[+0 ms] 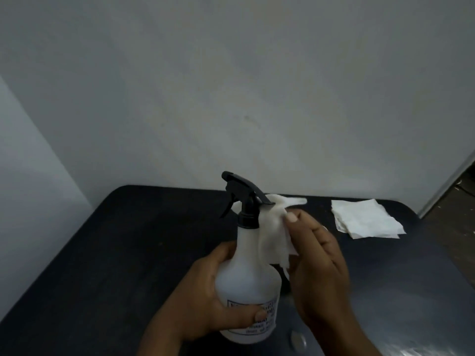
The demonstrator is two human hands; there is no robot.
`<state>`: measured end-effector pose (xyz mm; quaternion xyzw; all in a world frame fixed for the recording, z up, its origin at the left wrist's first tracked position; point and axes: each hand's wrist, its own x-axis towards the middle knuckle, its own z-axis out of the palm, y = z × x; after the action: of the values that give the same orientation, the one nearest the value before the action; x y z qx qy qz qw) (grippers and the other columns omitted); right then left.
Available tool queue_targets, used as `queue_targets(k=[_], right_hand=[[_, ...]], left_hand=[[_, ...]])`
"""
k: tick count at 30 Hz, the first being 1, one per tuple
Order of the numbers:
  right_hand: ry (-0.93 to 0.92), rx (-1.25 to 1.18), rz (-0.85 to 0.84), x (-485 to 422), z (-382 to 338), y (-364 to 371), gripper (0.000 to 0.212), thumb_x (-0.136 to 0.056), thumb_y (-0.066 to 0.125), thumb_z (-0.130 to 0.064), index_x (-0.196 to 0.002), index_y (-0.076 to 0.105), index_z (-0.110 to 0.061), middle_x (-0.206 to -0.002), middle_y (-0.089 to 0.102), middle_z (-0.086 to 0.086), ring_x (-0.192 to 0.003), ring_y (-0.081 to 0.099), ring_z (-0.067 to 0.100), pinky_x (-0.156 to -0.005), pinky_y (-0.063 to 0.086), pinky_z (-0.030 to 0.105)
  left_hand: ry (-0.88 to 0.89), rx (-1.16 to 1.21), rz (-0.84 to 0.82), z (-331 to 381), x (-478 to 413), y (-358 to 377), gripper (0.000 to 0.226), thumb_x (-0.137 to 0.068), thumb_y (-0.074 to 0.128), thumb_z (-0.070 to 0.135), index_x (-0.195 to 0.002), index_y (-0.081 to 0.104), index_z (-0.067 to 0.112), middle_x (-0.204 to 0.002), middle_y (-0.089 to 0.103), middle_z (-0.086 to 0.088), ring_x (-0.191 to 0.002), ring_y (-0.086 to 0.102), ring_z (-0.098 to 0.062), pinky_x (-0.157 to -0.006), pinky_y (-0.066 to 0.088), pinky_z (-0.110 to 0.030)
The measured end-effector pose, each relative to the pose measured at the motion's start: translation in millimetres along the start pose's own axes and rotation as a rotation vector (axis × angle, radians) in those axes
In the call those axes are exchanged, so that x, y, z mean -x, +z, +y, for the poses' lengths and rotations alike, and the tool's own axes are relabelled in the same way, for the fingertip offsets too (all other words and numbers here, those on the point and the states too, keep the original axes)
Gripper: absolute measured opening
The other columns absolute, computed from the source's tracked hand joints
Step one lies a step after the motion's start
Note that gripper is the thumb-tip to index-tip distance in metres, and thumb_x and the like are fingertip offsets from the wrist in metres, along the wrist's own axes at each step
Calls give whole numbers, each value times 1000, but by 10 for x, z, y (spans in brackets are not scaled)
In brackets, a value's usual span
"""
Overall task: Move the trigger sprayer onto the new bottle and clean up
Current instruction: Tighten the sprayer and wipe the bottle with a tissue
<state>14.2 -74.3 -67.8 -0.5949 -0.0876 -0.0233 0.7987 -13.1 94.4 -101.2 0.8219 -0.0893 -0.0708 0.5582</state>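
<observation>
A white plastic bottle (246, 273) with a printed label stands upright near the front of the dark table (128, 253). A black trigger sprayer (243, 199) sits on its neck, nozzle pointing left. My left hand (205, 296) wraps around the bottle's lower body from the left, thumb across the label. My right hand (318, 258) presses a white paper wipe (275, 235) against the bottle's right shoulder, just below the sprayer. The wipe hides part of the shoulder and neck.
A small stack of folded white paper wipes (367, 222) lies at the back right of the table. A grey wall rises right behind the table. At the far right, a doorway edge and darker floor (455, 209) show past the table corner.
</observation>
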Motion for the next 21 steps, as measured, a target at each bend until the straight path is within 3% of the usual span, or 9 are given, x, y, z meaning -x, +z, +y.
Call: queue_targets(k=[3,6,9,12,15,17,19,21], right_hand=[[32,-71,-27,-33,141,-12,19,-79,58,-18,-85,77,-20,-69,65,7,-67,57,24,-60,48,30],[-37,-9,-21,-91,258,-23,18,-88,67,-6,-98,75,-18,-88,76,12,-85,69,33,-75,56,45],[-32,11,22,-107,335,-17,37,-76,72,9,-98,70,-20,-88,77,13,-83,74,29,-71,60,39],[-19,148,48,-117,401,-37,34,-73,79,-2,-97,68,-22,-87,77,6,-79,75,19,-66,60,29],[54,253,-8,-114,401,-1,23,-69,85,-34,-89,77,-27,-86,79,0,-81,75,14,-70,59,25],[128,234,-84,-101,394,1,34,-65,79,-51,-86,80,-23,-84,80,4,-84,76,19,-77,60,36],[140,185,-125,-82,387,-39,44,-67,77,-53,-90,80,-15,-88,79,10,-89,75,24,-84,58,44],[126,136,-187,-85,392,-111,54,-70,76,-57,-92,79,-8,-91,78,13,-92,74,27,-82,58,38]], left_hand=[[-18,-98,36,-24,31,-48,75,-50,90,50,-116,53,53,-114,64,28,-103,64,5,-83,58,-25],[-3,-175,68,-67,28,-68,72,-49,88,56,-113,58,47,-111,65,21,-101,63,5,-84,55,-25],[54,-257,79,-79,26,-50,71,-46,84,64,-109,53,53,-111,59,24,-102,57,8,-82,51,-15],[40,-316,66,-98,16,-24,73,-45,81,69,-100,33,79,-112,50,32,-106,47,17,-76,43,-1],[43,-364,17,-106,-25,86,87,-52,82,64,-109,19,85,-125,44,36,-116,42,19,-94,40,-7],[60,-361,-20,-46,3,104,88,-55,80,65,-119,21,79,-132,45,31,-120,44,13,-100,45,-20],[68,-249,-124,-7,44,4,89,-57,82,62,-121,23,79,-129,47,41,-119,44,20,-96,42,-9],[35,-259,-116,30,-49,122,74,-65,83,52,-114,34,79,-116,48,53,-110,39,34,-89,35,4]])
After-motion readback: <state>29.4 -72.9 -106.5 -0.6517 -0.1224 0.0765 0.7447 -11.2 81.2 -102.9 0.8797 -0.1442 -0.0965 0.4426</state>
